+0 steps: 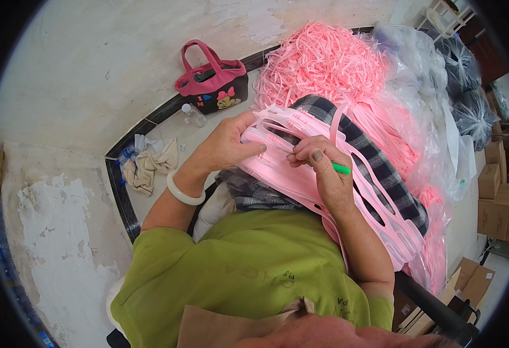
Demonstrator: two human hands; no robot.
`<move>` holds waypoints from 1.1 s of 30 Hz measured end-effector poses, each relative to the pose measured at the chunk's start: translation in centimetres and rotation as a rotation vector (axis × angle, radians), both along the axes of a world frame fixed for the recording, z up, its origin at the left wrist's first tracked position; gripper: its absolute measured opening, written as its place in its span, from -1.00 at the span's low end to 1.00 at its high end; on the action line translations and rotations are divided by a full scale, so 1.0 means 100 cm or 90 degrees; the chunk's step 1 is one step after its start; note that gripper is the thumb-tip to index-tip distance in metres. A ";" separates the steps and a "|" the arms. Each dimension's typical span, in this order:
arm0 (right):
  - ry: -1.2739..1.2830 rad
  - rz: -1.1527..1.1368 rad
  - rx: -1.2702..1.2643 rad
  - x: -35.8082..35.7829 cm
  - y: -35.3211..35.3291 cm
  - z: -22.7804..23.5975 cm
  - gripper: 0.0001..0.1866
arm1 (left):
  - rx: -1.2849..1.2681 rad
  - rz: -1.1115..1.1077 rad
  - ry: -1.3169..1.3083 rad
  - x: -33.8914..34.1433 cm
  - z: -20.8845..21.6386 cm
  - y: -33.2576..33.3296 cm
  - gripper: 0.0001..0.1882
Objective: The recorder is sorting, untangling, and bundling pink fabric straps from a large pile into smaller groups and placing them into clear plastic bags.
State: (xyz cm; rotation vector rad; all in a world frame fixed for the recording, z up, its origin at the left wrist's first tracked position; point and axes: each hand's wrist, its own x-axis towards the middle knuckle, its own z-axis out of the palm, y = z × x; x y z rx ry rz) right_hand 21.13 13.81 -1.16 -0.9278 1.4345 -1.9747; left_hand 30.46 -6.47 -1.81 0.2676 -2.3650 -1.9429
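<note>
A stack of pink flexible strips with long cut-out slots [277,173] lies across my lap, over dark plaid cloth [402,172]. My left hand [229,142] grips the stack's left end, thumb on top and fingers mostly hidden beneath. Above the middle of the stack, my right hand [327,172] is closed round a slim tool with a green handle [340,168]. The handle's end sticks out to the right of my fingers. The tool's working tip is too small to make out against the pink pieces. A loose pink strip [337,124] rises just beyond my right hand.
A big heap of pink strips [324,64] lies on the floor ahead, with clear plastic bags [434,122] to its right. By the wall are a pink-and-black handbag [217,87], a clear bottle [193,115] and beige cloth [150,168]. Cardboard boxes [495,214] stand at right.
</note>
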 end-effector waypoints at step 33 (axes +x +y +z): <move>0.401 -0.122 -0.033 0.002 -0.011 0.003 -0.98 | 0.109 0.097 0.145 0.007 0.014 0.038 -0.49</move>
